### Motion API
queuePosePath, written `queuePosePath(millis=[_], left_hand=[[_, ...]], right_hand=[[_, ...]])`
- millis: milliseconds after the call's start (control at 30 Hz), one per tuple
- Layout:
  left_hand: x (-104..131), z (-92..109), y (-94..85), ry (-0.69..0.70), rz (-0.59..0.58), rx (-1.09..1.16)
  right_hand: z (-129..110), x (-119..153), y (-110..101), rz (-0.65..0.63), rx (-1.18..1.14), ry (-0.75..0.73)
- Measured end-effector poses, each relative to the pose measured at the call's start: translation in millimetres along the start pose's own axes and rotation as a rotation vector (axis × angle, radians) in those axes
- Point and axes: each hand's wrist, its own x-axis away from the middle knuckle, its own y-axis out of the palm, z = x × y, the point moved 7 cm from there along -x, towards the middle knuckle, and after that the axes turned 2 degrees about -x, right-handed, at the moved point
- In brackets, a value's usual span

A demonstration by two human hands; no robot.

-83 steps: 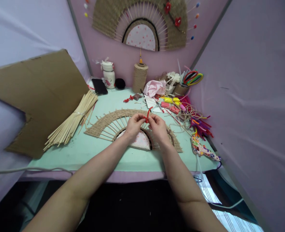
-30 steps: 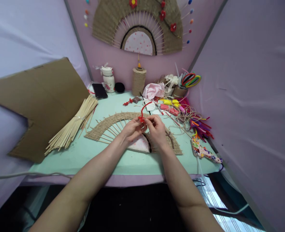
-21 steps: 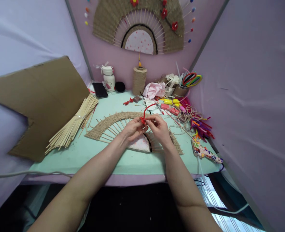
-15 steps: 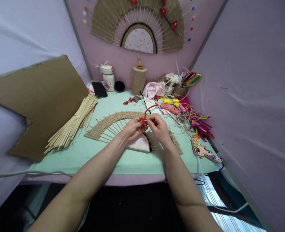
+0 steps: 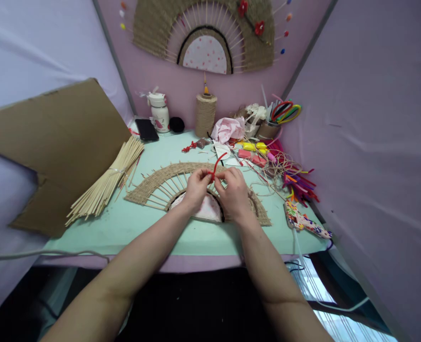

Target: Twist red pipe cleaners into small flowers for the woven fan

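Observation:
Between my fingertips is a red pipe cleaner (image 5: pixel 218 163), bent at its lower end, with a loose tail curving up and to the right. My left hand (image 5: pixel 197 188) pinches the bent part from the left. From the right, my right hand (image 5: pixel 234 191) grips it with thumb and forefinger. Both hands are above a woven twine fan (image 5: pixel 153 190) with stick ribs and a white dotted half-round centre (image 5: pixel 206 209), hiding part of it. Small red twisted flowers (image 5: pixel 190 147) lie on the table beyond the fan.
A bundle of thin sticks (image 5: pixel 107 183) leans by cardboard (image 5: pixel 71 142) at left. Behind stand a bottle (image 5: pixel 159 114) and twine spool (image 5: pixel 205 116). Tangled twine, clay packets and pipe cleaners (image 5: pixel 301 185) crowd the right, near a patterned glue gun (image 5: pixel 305 221). A finished fan (image 5: pixel 153 33) hangs behind.
My left hand has turned, its fingers now closed more tightly around the bent part of the red pipe cleaner. The view has shifted slightly.

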Motion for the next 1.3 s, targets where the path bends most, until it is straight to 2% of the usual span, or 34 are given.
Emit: queuePosePath(millis=[67,200,267,333,467,567,700,867,1033,1133,1200,1300], left_hand=[[3,7,-3.6,0.087,0.068,-0.105],[10,24,-8.2,0.268,0.133,-0.335],[12,30,-10.0,0.337,0.153,-0.4],[12,31,-11.7,0.354,0.16,-0.373],[7,22,-12.3,0.276,0.13,-0.121],[2,13,-9.8,0.211,0.093,0.048],[0,8,-4.5,0.128,0.02,0.216],[2,10,2.9,0.014,-0.084,0.341],[5,1,12.3,-0.199,-0.228,0.328],[5,-1,13.2,-0.259,-0.238,0.315],[3,0,10.2,-0.235,-0.19,0.322],[0,3,6.1,-0.161,-0.148,0.294]], right_hand=[[-7,2,1,0.04,0.062,-0.022],[-13,4,2,0.077,0.077,-0.022],[-13,5,1,0.087,0.015,0.0],[-10,5,2,0.1,-0.111,0.057],[3,4,7,0.092,-0.405,0.247],[7,4,9,0.094,-0.494,0.317],[8,5,5,0.131,-0.481,0.319],[15,4,4,0.082,-0.471,0.324],[23,0,0,0.015,-0.45,0.28],[28,-2,1,-0.025,-0.491,0.283],[35,-1,5,-0.04,-0.566,0.358],[49,7,17,-0.088,-0.764,0.618]])
